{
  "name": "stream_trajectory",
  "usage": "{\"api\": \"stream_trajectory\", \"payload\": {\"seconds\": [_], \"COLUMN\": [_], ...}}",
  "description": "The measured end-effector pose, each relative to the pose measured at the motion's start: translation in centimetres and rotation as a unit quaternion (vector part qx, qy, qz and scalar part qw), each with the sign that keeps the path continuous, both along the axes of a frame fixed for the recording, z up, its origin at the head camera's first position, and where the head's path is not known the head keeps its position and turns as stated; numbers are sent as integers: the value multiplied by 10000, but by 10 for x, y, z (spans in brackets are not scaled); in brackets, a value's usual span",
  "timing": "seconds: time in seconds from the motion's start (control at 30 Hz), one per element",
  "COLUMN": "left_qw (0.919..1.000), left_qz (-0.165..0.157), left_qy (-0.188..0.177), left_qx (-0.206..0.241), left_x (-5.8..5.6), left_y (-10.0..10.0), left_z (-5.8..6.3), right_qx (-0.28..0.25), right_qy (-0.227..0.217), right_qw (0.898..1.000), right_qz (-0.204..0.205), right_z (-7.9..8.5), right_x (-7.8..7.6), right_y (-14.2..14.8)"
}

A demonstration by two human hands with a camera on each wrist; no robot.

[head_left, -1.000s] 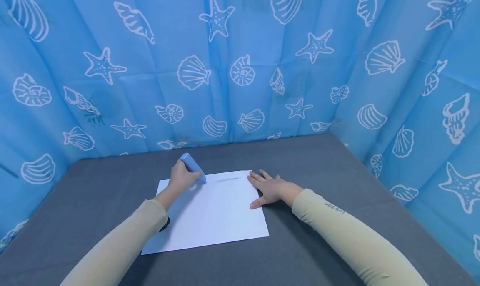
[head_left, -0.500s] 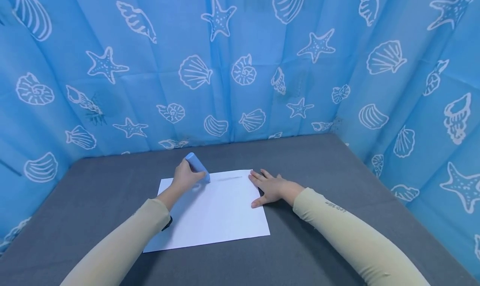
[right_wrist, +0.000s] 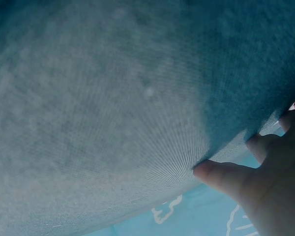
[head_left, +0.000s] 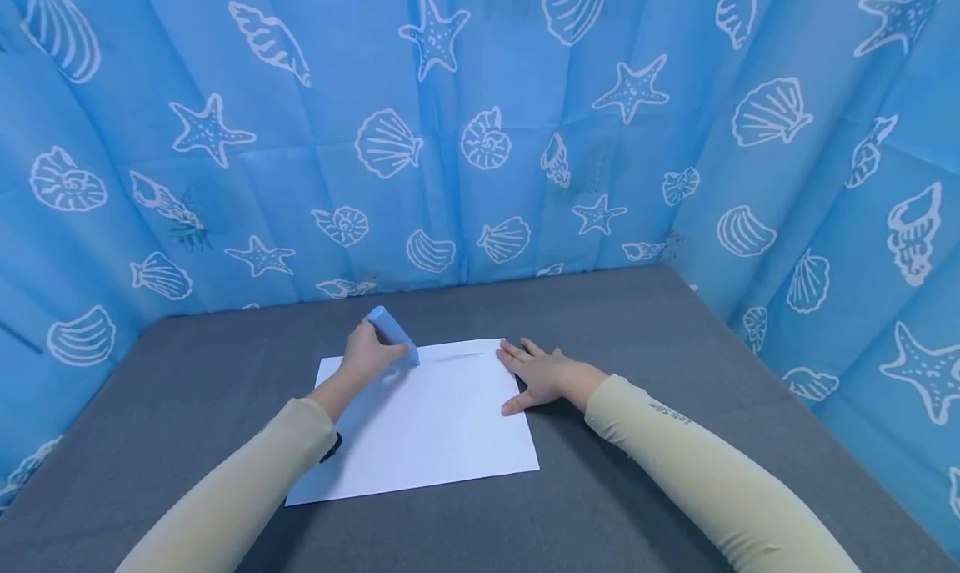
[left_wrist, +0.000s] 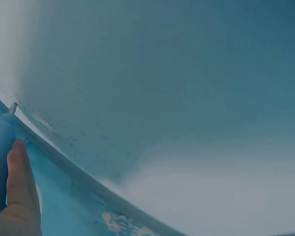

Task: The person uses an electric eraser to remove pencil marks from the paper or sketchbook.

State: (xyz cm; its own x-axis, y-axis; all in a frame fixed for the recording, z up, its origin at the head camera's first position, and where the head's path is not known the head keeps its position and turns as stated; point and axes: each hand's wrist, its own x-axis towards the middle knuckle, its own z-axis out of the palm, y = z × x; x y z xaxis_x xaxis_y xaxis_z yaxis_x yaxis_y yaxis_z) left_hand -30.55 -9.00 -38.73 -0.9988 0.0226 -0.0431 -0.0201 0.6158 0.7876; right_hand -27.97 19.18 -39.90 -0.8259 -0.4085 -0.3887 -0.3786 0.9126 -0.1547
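Note:
A white sheet of paper (head_left: 442,439) lies on the grey cloth-covered table. My left hand (head_left: 366,354) grips a thick, pale blue pen-shaped tool (head_left: 392,329), tilted with its top away from the paper. Its narrow metal tip (left_wrist: 13,107) comes down at the sheet's far edge, and small dark specks (left_wrist: 71,138) show on the paper beside it. To the right of the tip runs a faint grey streak (head_left: 461,357). My right hand (head_left: 543,379) rests with spread fingers on the sheet's right edge, thumb lower down, holding nothing.
The grey table (head_left: 622,323) stretches out around the sheet. Blue curtains (head_left: 480,72) with white shells and starfish hang behind it and along the sides. A dark band (head_left: 332,449) circles the left wrist below the cream sleeve (head_left: 240,473).
My left hand has shifted slightly right along the far edge with the blue tool. The grey streak looks a little different, fainter and more drawn out. My right hand stays put.

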Motion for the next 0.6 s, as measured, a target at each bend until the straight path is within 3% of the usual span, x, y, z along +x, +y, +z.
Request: {"api": "stream_trajectory", "payload": {"seconds": [0.3, 0.6], "left_qw": [9999, 9997], "left_qz": [84, -106], "left_qy": [54, 97], "left_qx": [4, -173], "left_x": [-8, -5], "left_y": [-1, 1], "left_z": [-3, -3], "right_qx": [-51, -36], "right_qy": [-28, -6], "right_qw": [10000, 10000], "right_qz": [12, -2], "right_z": [0, 2], "right_x": [1, 2], "right_y": [-2, -1]}}
